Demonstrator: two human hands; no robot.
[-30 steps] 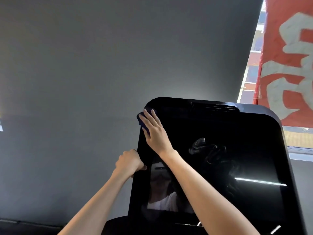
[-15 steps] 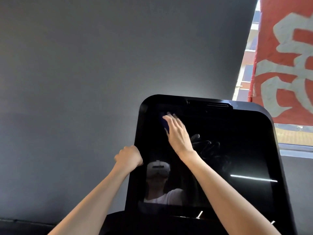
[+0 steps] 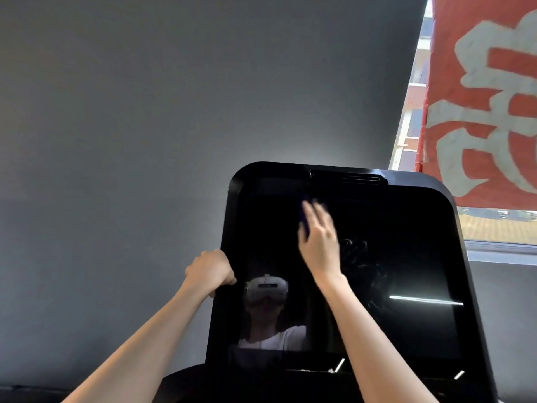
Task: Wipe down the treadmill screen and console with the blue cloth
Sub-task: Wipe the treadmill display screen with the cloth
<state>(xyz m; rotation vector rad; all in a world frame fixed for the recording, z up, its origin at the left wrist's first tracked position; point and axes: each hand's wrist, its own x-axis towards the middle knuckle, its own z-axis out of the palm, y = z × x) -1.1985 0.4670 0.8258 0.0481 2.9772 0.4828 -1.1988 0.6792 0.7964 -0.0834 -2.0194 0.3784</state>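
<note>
A grey wall (image 3: 145, 141) and a red banner (image 3: 488, 97) are seen behind the black treadmill screen (image 3: 406, 257). Its left edge is gripped by the curled left hand (image 3: 209, 271). The blue cloth (image 3: 303, 218) is pressed to the upper glass under the straight fingers (image 3: 319, 218) of the right hand (image 3: 319, 245). Even pressure and overlapping strokes are advised, so that no smears are left.

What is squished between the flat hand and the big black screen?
The blue cloth: the right hand presses it flat on the screen near the top, seen in the head view.
</note>
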